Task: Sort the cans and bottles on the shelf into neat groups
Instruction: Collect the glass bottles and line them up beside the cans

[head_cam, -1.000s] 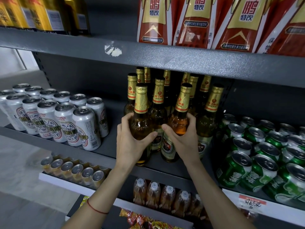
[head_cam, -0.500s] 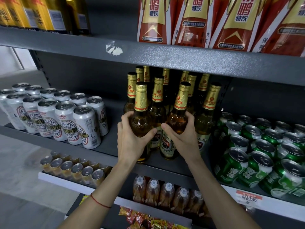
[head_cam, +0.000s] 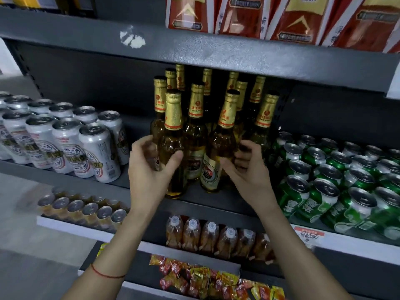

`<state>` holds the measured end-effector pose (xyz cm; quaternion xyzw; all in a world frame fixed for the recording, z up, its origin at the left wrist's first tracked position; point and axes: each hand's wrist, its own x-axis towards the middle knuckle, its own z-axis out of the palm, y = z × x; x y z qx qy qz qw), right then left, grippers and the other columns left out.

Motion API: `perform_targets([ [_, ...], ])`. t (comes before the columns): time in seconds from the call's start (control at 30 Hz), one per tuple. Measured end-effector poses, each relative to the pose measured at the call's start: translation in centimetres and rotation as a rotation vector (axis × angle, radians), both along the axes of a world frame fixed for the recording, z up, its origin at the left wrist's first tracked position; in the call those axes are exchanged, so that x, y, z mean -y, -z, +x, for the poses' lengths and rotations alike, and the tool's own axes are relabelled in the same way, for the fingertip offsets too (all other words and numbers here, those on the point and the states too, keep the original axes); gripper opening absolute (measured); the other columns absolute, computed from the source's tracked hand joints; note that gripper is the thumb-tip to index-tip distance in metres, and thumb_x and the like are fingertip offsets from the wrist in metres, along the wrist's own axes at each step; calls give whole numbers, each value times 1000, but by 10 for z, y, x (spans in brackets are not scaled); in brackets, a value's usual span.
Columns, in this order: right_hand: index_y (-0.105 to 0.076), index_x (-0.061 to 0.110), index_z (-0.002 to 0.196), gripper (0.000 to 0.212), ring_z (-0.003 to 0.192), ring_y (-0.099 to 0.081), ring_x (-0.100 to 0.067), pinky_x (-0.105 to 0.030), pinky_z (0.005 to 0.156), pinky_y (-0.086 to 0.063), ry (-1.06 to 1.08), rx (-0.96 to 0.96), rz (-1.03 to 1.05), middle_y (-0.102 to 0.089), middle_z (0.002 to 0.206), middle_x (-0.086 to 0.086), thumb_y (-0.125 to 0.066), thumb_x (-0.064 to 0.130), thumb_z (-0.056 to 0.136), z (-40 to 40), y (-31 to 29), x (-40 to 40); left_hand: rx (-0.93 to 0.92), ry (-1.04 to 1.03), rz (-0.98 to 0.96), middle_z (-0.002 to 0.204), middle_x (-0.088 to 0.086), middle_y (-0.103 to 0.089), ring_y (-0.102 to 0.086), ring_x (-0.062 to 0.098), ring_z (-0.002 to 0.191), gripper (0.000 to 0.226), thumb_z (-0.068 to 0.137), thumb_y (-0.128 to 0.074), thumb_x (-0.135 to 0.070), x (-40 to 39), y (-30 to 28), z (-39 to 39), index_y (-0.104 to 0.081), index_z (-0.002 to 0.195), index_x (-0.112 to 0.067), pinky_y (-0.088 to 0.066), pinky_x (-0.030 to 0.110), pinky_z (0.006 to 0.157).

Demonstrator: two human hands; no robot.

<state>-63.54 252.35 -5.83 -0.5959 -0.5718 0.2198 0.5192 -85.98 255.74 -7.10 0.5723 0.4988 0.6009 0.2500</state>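
Amber beer bottles with gold foil necks stand clustered in the middle of the grey shelf. White cans are grouped to their left, and green cans, some leaning, to their right. My left hand grips the front-left bottle, thumb across its front. My right hand is beside the tilted front-right bottle. Its fingers are loosely curled and off the glass, with only the thumb near the label.
The upper shelf's edge hangs just above the bottle tops, with red cartons on it. Below are gold cans, small plastic bottles and snack packs. A price tag sits under the green cans.
My right hand has loosened from the front-right bottle, fingers spreading away. My left hand keeps its grip on the front-left bottle.
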Motion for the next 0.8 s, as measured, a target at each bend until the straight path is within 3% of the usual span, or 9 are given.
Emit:
perform_targets([
  [0.07, -41, 23, 143, 66, 112, -61, -8, -27, 95, -56, 3, -12, 4, -60, 116, 5, -76, 39, 89, 9, -2, 10, 22, -32, 31, 115, -4, -61, -60, 2, 106, 68, 79, -80, -61, 13, -7, -2, -55, 130, -23, -49, 18, 92],
  [0.2, -44, 23, 140, 60, 105, -66, -9, -31, 92, -59, 18, -54, 30, -65, 112, 1, -74, 37, 91, 36, -11, 40, 49, -43, 108, 106, 4, -66, -65, 16, 100, 48, 86, -73, -54, 45, -24, 16, -62, 115, -17, -53, 31, 89],
  [0.4, -45, 26, 135, 52, 97, -66, -10, -37, 87, -58, 125, -69, 76, -64, 109, -1, -71, 36, 92, 121, -20, 135, 38, 274, 128, 86, 4, -69, -63, 6, 78, 11, 94, -74, -19, 117, -42, 136, -66, 97, -13, -48, 15, 71],
  [0.53, -46, 29, 132, 54, 99, -66, -12, -37, 87, -57, 330, -61, 96, -64, 105, 2, -71, 50, 89, 210, -28, 234, 72, 570, 67, 86, 11, -66, -61, 9, 76, 13, 94, -74, -18, 169, -42, 246, -64, 102, -14, -49, 17, 67],
  [0.67, -50, 29, 125, 47, 96, -67, -10, -21, 78, -52, 594, -57, 134, -66, 103, 0, -75, 44, 88, 295, -38, 342, 84, 862, -1, 94, 6, -65, -63, 6, 80, 21, 96, -70, -9, 231, -46, 353, -60, 112, -18, -51, 15, 70],
  [0.73, -51, 30, 125, 46, 98, -68, -10, -26, 81, -53, 718, -67, 162, -66, 103, 3, -77, 42, 88, 328, -43, 392, 80, 971, -10, 101, 2, -65, -64, 3, 81, 27, 96, -71, -13, 261, -47, 400, -59, 120, -18, -52, 18, 74],
  [0.8, -52, 29, 126, 45, 95, -68, -9, -34, 87, -57, 813, -73, 181, -66, 104, 1, -77, 36, 89, 353, -45, 435, 46, 1053, 4, 111, -1, -67, -68, 8, 94, 30, 95, -75, -24, 286, -45, 442, -60, 121, -26, -55, 28, 80],
])
